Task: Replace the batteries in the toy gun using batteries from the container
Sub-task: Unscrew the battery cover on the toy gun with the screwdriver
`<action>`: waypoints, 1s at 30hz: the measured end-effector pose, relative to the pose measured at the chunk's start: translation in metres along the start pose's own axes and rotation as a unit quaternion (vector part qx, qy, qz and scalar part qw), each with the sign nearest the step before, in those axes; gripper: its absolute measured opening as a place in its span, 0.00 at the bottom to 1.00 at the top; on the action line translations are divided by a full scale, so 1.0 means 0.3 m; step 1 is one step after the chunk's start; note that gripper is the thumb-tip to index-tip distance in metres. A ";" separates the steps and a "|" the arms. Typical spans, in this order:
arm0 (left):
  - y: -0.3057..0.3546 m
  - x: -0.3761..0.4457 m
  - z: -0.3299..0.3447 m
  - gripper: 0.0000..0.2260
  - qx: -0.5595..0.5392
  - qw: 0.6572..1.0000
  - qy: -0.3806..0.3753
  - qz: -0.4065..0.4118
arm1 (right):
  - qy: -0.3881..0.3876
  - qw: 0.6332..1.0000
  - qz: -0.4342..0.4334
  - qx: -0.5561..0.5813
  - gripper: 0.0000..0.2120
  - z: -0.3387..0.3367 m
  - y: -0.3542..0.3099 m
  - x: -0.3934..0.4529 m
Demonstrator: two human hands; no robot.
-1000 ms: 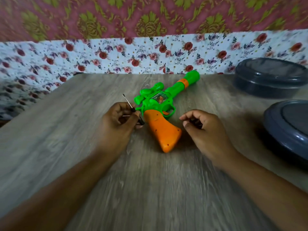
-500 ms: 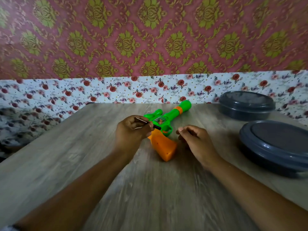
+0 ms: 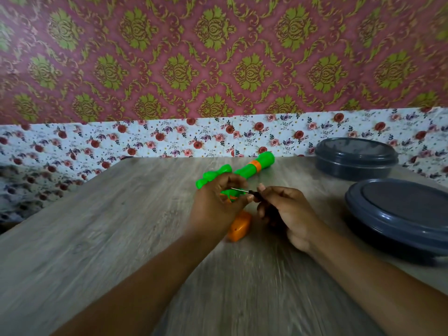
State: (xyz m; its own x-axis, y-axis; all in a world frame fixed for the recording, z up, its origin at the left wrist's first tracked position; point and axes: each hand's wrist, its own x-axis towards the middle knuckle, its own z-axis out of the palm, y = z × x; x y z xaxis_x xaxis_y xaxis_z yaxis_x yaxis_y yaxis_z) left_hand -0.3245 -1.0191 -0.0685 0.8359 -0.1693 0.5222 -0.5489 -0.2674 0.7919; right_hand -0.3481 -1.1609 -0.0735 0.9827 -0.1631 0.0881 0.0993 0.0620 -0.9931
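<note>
A green toy gun (image 3: 252, 168) with an orange grip (image 3: 238, 227) lies on the wooden table, barrel pointing to the far right. Both hands hover over its middle and hide the trigger area. A small screwdriver (image 3: 240, 190) with a thin metal shaft and black handle spans between the hands. My left hand (image 3: 215, 204) pinches it near the shaft. My right hand (image 3: 288, 212) closes its fingers on the black handle end.
Two dark grey lidded round containers stand at the right: one far (image 3: 355, 156), one near (image 3: 400, 214). The table (image 3: 121, 238) ends at a floral-papered wall behind the gun. Its left corner is cut off at an angle.
The camera tilted up. My left hand carried the screwdriver rightward over the gun, and my right hand rose from the table and took hold of its handle.
</note>
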 end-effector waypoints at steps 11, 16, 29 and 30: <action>0.006 0.055 -0.041 0.32 0.458 0.848 -0.161 -0.213 | 0.050 0.986 0.039 0.155 0.07 -0.040 0.003 0.043; -0.019 0.108 -0.005 0.31 0.429 0.850 -0.174 -0.252 | 0.054 0.981 0.051 0.178 0.09 -0.055 0.017 0.060; -0.096 0.103 -0.137 0.20 -0.135 0.890 -0.046 -0.432 | 0.042 0.983 0.059 0.168 0.07 -0.049 0.012 0.051; -0.102 0.100 -0.144 0.21 -0.201 0.872 -0.053 -0.443 | 0.034 0.984 0.058 0.166 0.06 -0.047 0.011 0.049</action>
State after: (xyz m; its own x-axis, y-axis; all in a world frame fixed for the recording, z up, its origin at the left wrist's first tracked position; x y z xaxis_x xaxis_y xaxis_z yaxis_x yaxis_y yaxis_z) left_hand -0.2829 -0.9750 -0.0633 0.9165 -0.1585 -0.3672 0.3739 0.0133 0.9274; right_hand -0.3356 -1.1769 -0.0767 0.9790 -0.2000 -0.0402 0.0442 0.4003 -0.9153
